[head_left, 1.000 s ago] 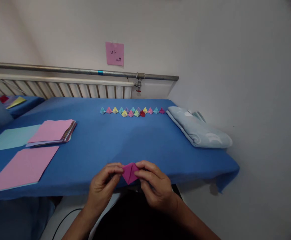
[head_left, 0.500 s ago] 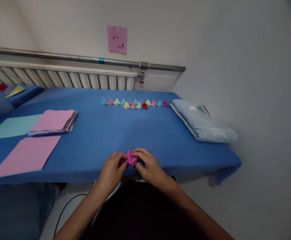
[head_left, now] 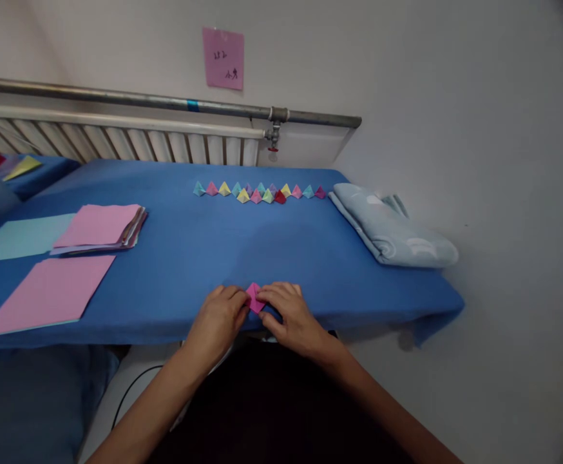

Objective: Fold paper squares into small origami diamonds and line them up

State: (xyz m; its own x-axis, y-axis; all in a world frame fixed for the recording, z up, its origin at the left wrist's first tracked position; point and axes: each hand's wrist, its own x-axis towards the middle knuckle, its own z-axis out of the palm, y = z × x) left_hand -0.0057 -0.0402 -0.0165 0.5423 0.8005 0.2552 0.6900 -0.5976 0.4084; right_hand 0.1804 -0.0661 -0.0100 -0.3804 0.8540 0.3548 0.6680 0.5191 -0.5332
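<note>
A small folded piece of magenta paper [head_left: 255, 299] is held between both hands near the table's front edge. My left hand [head_left: 221, 317] pinches its left side, with the fingers curled. On the right side, my right hand [head_left: 288, 314] grips it between thumb and fingertips. The paper now shows a diamond-like outline; its underside is hidden. Farther back on the blue cloth [head_left: 180, 238], several small folded paper pieces in various colours, among them a yellow one [head_left: 224, 189] and a red one [head_left: 280, 197], lie in a row, with a short second row in front.
Pink sheets [head_left: 52, 293], a stack of coloured paper [head_left: 98, 225] and a light blue sheet [head_left: 23, 236] lie at the left. A folded pale blue blanket [head_left: 392, 225] rests at the right. A radiator [head_left: 156, 145] stands behind the table.
The magenta paper has turned from a pointed shape with spread layers to a flatter diamond between my fingers. The whole view has shifted, so the surroundings appear slightly higher.
</note>
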